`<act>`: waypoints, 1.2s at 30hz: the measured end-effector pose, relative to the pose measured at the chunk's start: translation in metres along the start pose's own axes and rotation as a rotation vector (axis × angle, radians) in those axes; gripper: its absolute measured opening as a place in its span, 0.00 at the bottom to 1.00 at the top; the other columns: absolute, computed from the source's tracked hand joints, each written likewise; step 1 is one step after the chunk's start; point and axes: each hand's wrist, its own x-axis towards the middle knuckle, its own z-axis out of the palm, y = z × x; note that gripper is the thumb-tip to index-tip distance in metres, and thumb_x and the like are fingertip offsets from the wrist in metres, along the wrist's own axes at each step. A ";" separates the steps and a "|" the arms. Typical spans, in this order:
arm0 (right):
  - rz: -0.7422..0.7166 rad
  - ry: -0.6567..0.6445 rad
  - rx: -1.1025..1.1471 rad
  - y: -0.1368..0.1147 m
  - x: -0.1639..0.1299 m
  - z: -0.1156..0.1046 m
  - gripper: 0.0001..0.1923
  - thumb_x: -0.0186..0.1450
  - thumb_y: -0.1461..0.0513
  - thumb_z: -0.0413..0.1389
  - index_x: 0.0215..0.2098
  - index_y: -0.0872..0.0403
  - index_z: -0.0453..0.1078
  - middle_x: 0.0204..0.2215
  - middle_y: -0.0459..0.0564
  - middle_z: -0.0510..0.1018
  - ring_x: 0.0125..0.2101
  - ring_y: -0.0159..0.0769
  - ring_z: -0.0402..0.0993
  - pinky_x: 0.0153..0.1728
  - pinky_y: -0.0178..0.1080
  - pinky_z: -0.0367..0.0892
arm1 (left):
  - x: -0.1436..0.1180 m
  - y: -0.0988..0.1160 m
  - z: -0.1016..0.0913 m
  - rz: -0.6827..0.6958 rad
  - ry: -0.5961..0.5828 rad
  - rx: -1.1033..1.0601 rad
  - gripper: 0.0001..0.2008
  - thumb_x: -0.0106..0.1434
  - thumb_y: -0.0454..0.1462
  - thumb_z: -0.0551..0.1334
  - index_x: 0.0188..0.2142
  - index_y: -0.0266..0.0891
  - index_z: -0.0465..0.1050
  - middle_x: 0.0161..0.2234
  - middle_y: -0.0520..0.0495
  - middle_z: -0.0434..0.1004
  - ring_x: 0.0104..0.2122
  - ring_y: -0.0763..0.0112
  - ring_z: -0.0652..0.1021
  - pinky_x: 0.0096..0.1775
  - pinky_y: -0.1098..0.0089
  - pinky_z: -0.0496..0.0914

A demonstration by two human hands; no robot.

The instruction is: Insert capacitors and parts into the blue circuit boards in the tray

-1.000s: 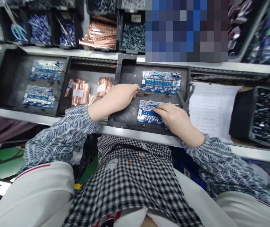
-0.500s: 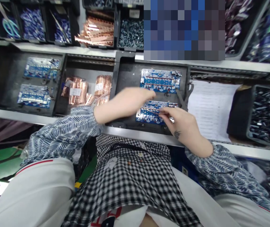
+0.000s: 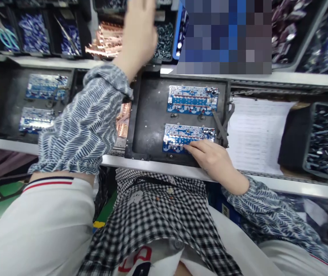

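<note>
A black fixture tray in front of me holds two blue circuit boards: a far board and a near board. My right hand rests on the near board's front edge, fingertips pressing on it. My left hand is raised high and blurred, over the bin of screws and beside the bin of copper strips. Whether it holds anything is unclear.
A second black tray at the left holds two more blue boards. Copper foil pieces lie between the trays, partly behind my sleeve. A printed paper sheet and a black bin of dark screws are at the right. Upper shelf bins hold scissors and small parts.
My left hand lifted from the tray up to the shelf bins. My right hand settled its fingertips on the near board, where a thin copper strip had been placed.
</note>
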 end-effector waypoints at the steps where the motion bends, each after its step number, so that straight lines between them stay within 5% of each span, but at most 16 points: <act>1: -0.007 -0.006 0.002 -0.001 0.001 0.000 0.13 0.74 0.69 0.53 0.49 0.57 0.79 0.41 0.56 0.85 0.40 0.39 0.79 0.40 0.40 0.74 | 0.008 0.016 0.004 0.010 0.098 -0.014 0.19 0.79 0.33 0.46 0.67 0.36 0.50 0.72 0.46 0.50 0.64 0.68 0.47 0.72 0.66 0.39; 2: -0.005 -0.016 0.009 -0.001 0.002 -0.001 0.13 0.74 0.69 0.53 0.49 0.57 0.79 0.41 0.56 0.84 0.40 0.40 0.79 0.40 0.40 0.74 | 0.017 0.033 0.010 0.029 0.143 -0.021 0.19 0.79 0.33 0.49 0.66 0.33 0.55 0.71 0.43 0.53 0.64 0.67 0.51 0.71 0.68 0.45; 5: 0.030 -0.086 0.068 0.001 0.006 -0.009 0.14 0.74 0.69 0.52 0.49 0.55 0.79 0.41 0.56 0.83 0.39 0.41 0.78 0.39 0.40 0.74 | 0.050 0.073 0.028 0.059 0.015 -0.056 0.21 0.79 0.35 0.55 0.66 0.23 0.61 0.68 0.34 0.60 0.65 0.55 0.58 0.69 0.58 0.52; 10: 0.154 -0.019 0.049 0.041 0.024 -0.033 0.13 0.75 0.64 0.52 0.52 0.56 0.76 0.49 0.60 0.81 0.45 0.46 0.76 0.44 0.46 0.72 | 0.102 0.097 0.052 -0.053 -0.040 -0.132 0.37 0.77 0.42 0.61 0.72 0.17 0.51 0.69 0.23 0.57 0.66 0.41 0.62 0.67 0.51 0.55; 14: 0.266 -0.120 -0.113 0.089 0.040 -0.033 0.11 0.74 0.62 0.53 0.48 0.54 0.77 0.43 0.58 0.82 0.41 0.50 0.74 0.41 0.50 0.68 | 0.120 0.091 0.059 -0.059 -0.012 -0.200 0.36 0.77 0.39 0.60 0.75 0.27 0.46 0.75 0.31 0.39 0.70 0.40 0.54 0.68 0.49 0.52; 17: 0.253 -0.215 -0.178 0.105 0.050 -0.028 0.11 0.72 0.67 0.53 0.39 0.53 0.78 0.34 0.56 0.81 0.39 0.50 0.72 0.39 0.50 0.64 | 0.119 0.080 0.062 0.018 0.017 -0.226 0.32 0.77 0.40 0.59 0.74 0.32 0.51 0.76 0.39 0.40 0.70 0.49 0.53 0.70 0.55 0.49; 22: 0.063 -0.217 -0.085 0.079 0.066 -0.027 0.13 0.71 0.71 0.52 0.38 0.52 0.77 0.36 0.53 0.83 0.39 0.45 0.71 0.40 0.47 0.61 | 0.125 0.070 0.068 -0.008 0.033 -0.194 0.30 0.72 0.36 0.62 0.71 0.37 0.59 0.68 0.38 0.59 0.59 0.50 0.70 0.64 0.55 0.62; 25: -0.022 -0.249 -0.045 0.056 0.069 -0.028 0.10 0.71 0.71 0.55 0.38 0.53 0.76 0.38 0.52 0.83 0.38 0.43 0.72 0.41 0.45 0.61 | 0.130 0.071 0.069 -0.041 0.036 -0.166 0.24 0.72 0.36 0.59 0.66 0.43 0.67 0.66 0.41 0.62 0.52 0.50 0.73 0.55 0.53 0.67; 30: 0.064 -0.074 0.019 0.049 0.056 -0.041 0.11 0.74 0.66 0.54 0.52 0.58 0.74 0.45 0.55 0.83 0.40 0.43 0.74 0.41 0.43 0.65 | 0.124 0.069 0.056 -0.023 0.047 -0.194 0.17 0.78 0.35 0.50 0.61 0.38 0.70 0.61 0.44 0.67 0.47 0.63 0.69 0.54 0.60 0.63; 36: 0.156 0.067 0.157 0.065 0.041 -0.028 0.10 0.75 0.63 0.53 0.47 0.53 0.77 0.43 0.54 0.84 0.39 0.42 0.79 0.38 0.44 0.70 | 0.128 0.054 0.026 -0.071 0.165 -0.424 0.16 0.79 0.41 0.50 0.60 0.47 0.69 0.60 0.52 0.67 0.53 0.65 0.65 0.57 0.59 0.61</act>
